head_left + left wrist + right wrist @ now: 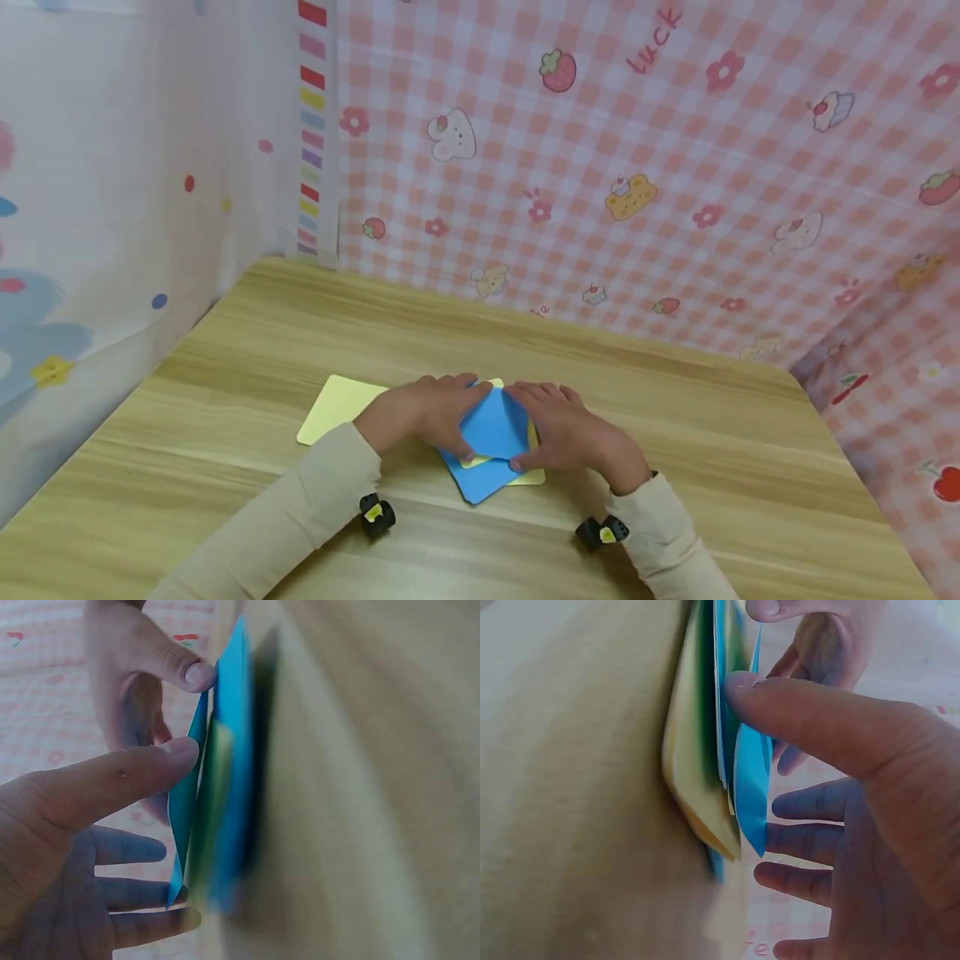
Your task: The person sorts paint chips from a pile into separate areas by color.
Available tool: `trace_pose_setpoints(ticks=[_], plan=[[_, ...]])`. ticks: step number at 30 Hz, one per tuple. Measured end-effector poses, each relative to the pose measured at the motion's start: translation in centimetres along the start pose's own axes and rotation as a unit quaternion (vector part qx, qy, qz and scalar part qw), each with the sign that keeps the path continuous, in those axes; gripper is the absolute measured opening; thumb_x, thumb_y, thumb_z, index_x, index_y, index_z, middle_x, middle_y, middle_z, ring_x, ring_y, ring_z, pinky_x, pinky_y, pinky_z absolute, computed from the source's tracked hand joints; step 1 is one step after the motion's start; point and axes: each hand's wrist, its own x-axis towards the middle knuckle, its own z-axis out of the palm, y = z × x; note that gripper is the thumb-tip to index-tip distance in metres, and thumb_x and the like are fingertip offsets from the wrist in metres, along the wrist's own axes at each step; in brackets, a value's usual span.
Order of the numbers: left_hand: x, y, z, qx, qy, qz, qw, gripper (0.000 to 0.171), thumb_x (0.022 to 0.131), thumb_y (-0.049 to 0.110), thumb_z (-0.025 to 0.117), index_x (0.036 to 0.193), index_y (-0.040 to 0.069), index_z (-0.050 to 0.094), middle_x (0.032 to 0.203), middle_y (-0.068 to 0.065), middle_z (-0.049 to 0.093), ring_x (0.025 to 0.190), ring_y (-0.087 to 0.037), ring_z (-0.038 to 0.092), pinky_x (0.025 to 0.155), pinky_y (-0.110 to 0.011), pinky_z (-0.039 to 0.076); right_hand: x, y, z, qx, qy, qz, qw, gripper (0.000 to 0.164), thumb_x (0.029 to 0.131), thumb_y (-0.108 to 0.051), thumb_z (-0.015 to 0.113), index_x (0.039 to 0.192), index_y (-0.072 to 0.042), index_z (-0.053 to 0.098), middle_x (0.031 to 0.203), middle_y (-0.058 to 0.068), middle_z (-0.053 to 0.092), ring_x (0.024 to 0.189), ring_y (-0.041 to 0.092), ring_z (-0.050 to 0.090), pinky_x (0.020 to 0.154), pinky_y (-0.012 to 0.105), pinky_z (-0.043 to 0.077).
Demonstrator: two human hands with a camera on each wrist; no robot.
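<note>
Blue card [497,425] held from both sides

We grasp it with left hand [423,412] and right hand [570,435], over a card pile [482,481] on the table [735,450]. Beside our left hand lies a yellow card [337,408].

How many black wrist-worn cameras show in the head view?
2: one black camera beside the left beige fabric sleeve, and another black camera beside the right beige fabric sleeve.
</note>
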Motion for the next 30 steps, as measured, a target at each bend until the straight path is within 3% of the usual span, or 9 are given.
trace_pose_setpoints(ticks=[3, 7, 12, 15, 17, 19, 22, 26, 30], plan=[[-0.8, -0.1, -1.0, -0.007, 0.023, 0.017, 0.9996, 0.095, 0.084, 0.044, 0.081, 0.159, 0.012, 0.032, 0.16, -0.012, 0.036, 0.14, -0.033, 0.042, 0.113, -0.055, 0.034, -0.6, -0.5, -0.8, 0.006, 0.033, -0.017, 0.999, 0.093, 0.085, -0.043, 0.082, 0.157, -0.008, 0.033, 0.158, 0.01, 0.038, 0.145, 0.036, 0.031, 0.115, 0.065, 0.018], [-2.9, 0.5, -3.4, 0.002, 0.091, 0.058, 0.9941, 0.097, 0.084, 0.044, 0.081, 0.159, 0.009, 0.031, 0.159, -0.013, 0.037, 0.142, -0.031, 0.042, 0.114, -0.056, 0.032, -2.1, -1.4, -3.1, 0.014, 0.112, -0.052, 0.992, 0.092, 0.085, -0.037, 0.083, 0.157, -0.009, 0.034, 0.159, 0.01, 0.037, 0.146, 0.036, 0.03, 0.116, 0.063, 0.02], [-5.8, 2.3, -6.0, 0.035, 0.199, 0.11, 0.9732, 0.098, 0.085, 0.045, 0.079, 0.16, 0.008, 0.029, 0.162, -0.013, 0.031, 0.146, -0.029, 0.036, 0.115, -0.063, 0.025, -4.5, -2.5, -6.1, -0.015, 0.224, -0.117, 0.967, 0.092, 0.083, -0.033, 0.083, 0.156, -0.008, 0.034, 0.16, 0.012, 0.034, 0.145, 0.036, 0.029, 0.113, 0.061, 0.029], [-6.4, 3.6, -6.7, 0.039, 0.235, 0.131, 0.9623, 0.097, 0.085, 0.047, 0.078, 0.16, 0.011, 0.03, 0.163, -0.01, 0.03, 0.149, -0.027, 0.03, 0.115, -0.065, 0.021, -6.0, -2.5, -7.2, -0.03, 0.262, -0.14, 0.954, 0.092, 0.08, -0.029, 0.085, 0.155, -0.005, 0.036, 0.159, 0.013, 0.035, 0.145, 0.035, 0.03, 0.111, 0.062, 0.031], [-6.0, 4.5, -6.8, 0.039, 0.247, 0.144, 0.9575, 0.096, 0.085, 0.047, 0.078, 0.16, 0.01, 0.031, 0.162, -0.01, 0.031, 0.149, -0.028, 0.03, 0.115, -0.064, 0.021, -7.0, -2.1, -7.6, -0.029, 0.27, -0.141, 0.952, 0.093, 0.078, -0.026, 0.086, 0.154, -0.005, 0.037, 0.16, 0.012, 0.034, 0.145, 0.036, 0.029, 0.109, 0.063, 0.032], [-5.2, 5.5, -6.6, 0.037, 0.243, 0.149, 0.9577, 0.094, 0.085, 0.047, 0.078, 0.159, 0.01, 0.032, 0.162, -0.01, 0.032, 0.149, -0.028, 0.03, 0.115, -0.063, 0.022, -8.2, -1.4, -7.8, -0.024, 0.271, -0.133, 0.953, 0.093, 0.078, -0.021, 0.086, 0.154, -0.006, 0.037, 0.162, 0.01, 0.032, 0.144, 0.035, 0.03, 0.106, 0.061, 0.037], [-3.5, 7.2, -6.2, 0.037, 0.231, 0.158, 0.9594, 0.093, 0.086, 0.048, 0.076, 0.159, 0.011, 0.032, 0.163, -0.011, 0.031, 0.149, -0.027, 0.031, 0.116, -0.064, 0.02, -10.2, -0.1, -7.9, -0.012, 0.271, -0.126, 0.954, 0.094, 0.076, -0.014, 0.087, 0.154, -0.006, 0.037, 0.162, 0.01, 0.031, 0.142, 0.033, 0.03, 0.11, 0.043, 0.035], [-1.4, 9.7, -5.7, 0.049, 0.228, 0.172, 0.9571, 0.091, 0.086, 0.051, 0.075, 0.158, 0.013, 0.034, 0.16, -0.008, 0.035, 0.146, -0.022, 0.034, 0.116, -0.064, 0.022, -13.0, 1.6, -8.1, -0.001, 0.28, -0.129, 0.951, 0.095, 0.071, -0.004, 0.087, 0.152, -0.003, 0.038, 0.161, 0.013, 0.032, 0.143, 0.027, 0.028, 0.109, 0.015, 0.023], [0.6, 12.1, -4.9, 0.06, 0.222, 0.179, 0.9567, 0.089, 0.087, 0.054, 0.072, 0.158, 0.017, 0.033, 0.158, -0.005, 0.035, 0.146, -0.017, 0.032, 0.114, -0.064, 0.026, -15.5, 3.2, -8.2, 0.004, 0.283, -0.121, 0.951, 0.098, 0.066, 0.0, 0.089, 0.151, -0.003, 0.04, 0.161, 0.011, 0.033, 0.144, 0.017, 0.024, 0.106, 0.011, 0.02]])
